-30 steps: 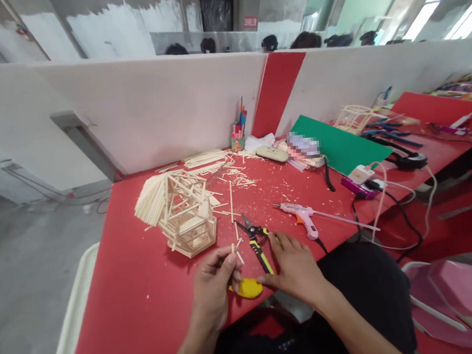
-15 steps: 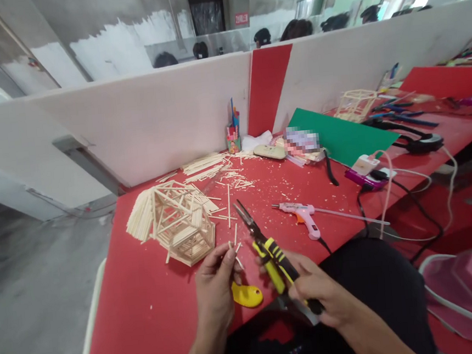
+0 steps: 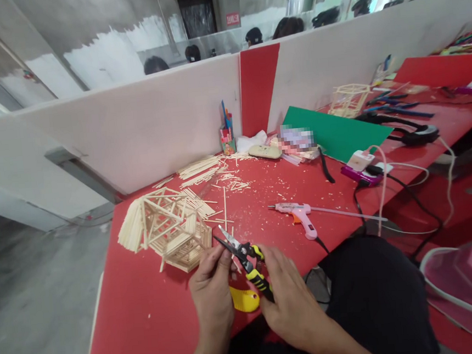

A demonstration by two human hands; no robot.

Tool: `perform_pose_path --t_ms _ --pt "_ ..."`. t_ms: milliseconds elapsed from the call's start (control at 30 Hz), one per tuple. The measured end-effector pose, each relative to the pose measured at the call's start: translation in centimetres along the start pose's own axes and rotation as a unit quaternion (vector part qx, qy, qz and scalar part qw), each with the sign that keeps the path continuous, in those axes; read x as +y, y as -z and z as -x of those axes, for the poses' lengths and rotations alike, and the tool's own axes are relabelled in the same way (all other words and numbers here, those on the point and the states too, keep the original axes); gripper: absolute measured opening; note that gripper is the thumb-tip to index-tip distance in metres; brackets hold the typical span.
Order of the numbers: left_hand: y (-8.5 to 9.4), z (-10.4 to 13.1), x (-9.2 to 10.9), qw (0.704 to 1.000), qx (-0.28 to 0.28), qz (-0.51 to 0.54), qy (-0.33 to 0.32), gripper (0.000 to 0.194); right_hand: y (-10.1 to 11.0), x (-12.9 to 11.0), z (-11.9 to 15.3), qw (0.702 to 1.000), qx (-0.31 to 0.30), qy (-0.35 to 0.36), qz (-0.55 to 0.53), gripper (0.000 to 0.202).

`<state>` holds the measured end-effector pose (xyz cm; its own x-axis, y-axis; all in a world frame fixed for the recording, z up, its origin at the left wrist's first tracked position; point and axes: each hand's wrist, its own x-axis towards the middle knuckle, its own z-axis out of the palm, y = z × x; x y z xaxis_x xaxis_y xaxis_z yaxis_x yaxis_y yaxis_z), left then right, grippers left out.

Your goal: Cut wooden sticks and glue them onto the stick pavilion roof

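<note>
My left hand (image 3: 211,286) pinches a small wooden stick, mostly hidden by the fingers and the tool. In my right hand (image 3: 290,293) are yellow-and-black pliers (image 3: 249,261), their jaws spread apart at the fingertips of my left hand. Part of a yellow tool handle (image 3: 245,299) shows on the table just below them. Left of the hands stands a lantern-like frame (image 3: 178,231) built of thin wooden sticks. Behind it, loose sticks (image 3: 200,169) lie in piles on the red table (image 3: 120,319).
A pink glue gun (image 3: 303,215) lies right of the pliers, its cord running toward the table edge. Further back are a pen cup (image 3: 228,139), a green board (image 3: 331,133) and a purple power strip (image 3: 360,176). A white partition (image 3: 164,117) borders the table.
The pliers have moved left to the fingers of my left hand, and their jaws have opened. My right hand has moved left with them. The view has shifted slightly.
</note>
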<state>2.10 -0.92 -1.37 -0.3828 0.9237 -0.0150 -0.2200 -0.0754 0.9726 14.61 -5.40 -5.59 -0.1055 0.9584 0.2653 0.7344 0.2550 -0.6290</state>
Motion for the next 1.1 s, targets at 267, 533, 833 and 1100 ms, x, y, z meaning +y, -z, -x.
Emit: perform_pose_path --t_ms 267,533,833,1100 --pt "0.4 0.0 1.0 0.990 -0.023 -0.106 -0.093 0.009 0.0 -0.6 -0.6 1.000 -0.003 0.004 0.022 0.075" --pt "0.6 0.2 1.3 0.981 -0.018 -0.129 -0.141 0.007 0.1 -1.6 -1.0 0.997 -0.051 -0.026 -0.057 0.061" --pt "0.7 0.7 0.8 0.992 -0.025 -0.096 -0.079 0.016 0.1 -2.7 -0.9 0.981 -0.032 -0.091 -0.170 0.042" --pt "1.1 -0.1 0.4 0.999 0.005 -0.044 0.029 0.028 1.7 -0.8 -3.1 0.981 -0.073 -0.153 -0.093 0.055"
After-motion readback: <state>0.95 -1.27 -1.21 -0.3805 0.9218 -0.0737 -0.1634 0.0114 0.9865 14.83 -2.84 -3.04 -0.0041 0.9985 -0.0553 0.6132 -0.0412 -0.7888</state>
